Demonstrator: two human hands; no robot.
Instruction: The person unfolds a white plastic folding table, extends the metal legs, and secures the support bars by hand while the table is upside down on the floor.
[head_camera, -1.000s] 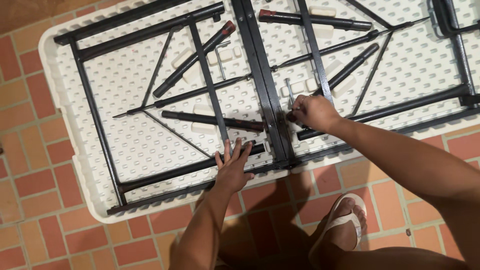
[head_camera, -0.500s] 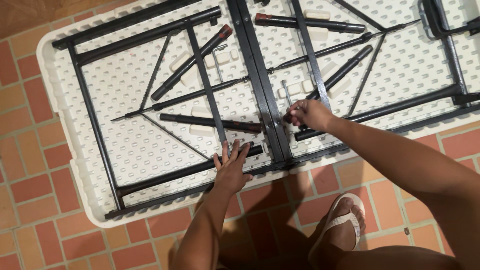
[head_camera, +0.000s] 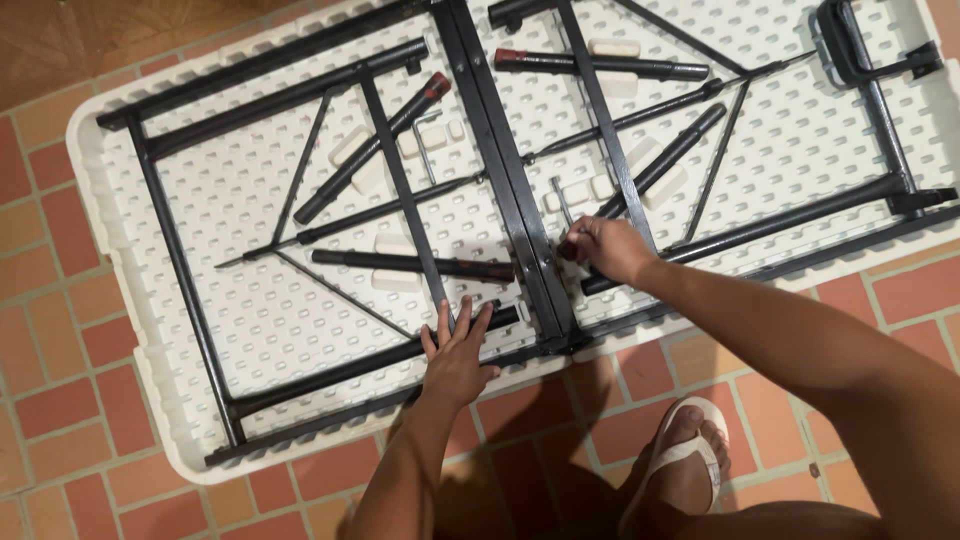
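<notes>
A white plastic folding table (head_camera: 250, 330) lies upside down on the floor, its black metal frame and folded legs facing up. My left hand (head_camera: 455, 355) rests flat on its near edge with fingers spread, touching a black frame bar (head_camera: 340, 370). My right hand (head_camera: 603, 248) is closed around the red-capped end of a folded black leg (head_camera: 660, 165), just right of the central hinge rails (head_camera: 500, 170). Another folded leg (head_camera: 410, 264) lies left of the hinge.
The table sits on a red brick-tile floor (head_camera: 60, 400), with wood flooring (head_camera: 60, 40) at the top left. My foot in a white flip-flop (head_camera: 680, 470) stands just below the table's near edge. A black carry handle (head_camera: 850, 45) is at the top right.
The view has drifted slightly, so the table sits a little lower and further left in frame. Both hands keep their places on the table; my right hand edged slightly toward the hinge.
</notes>
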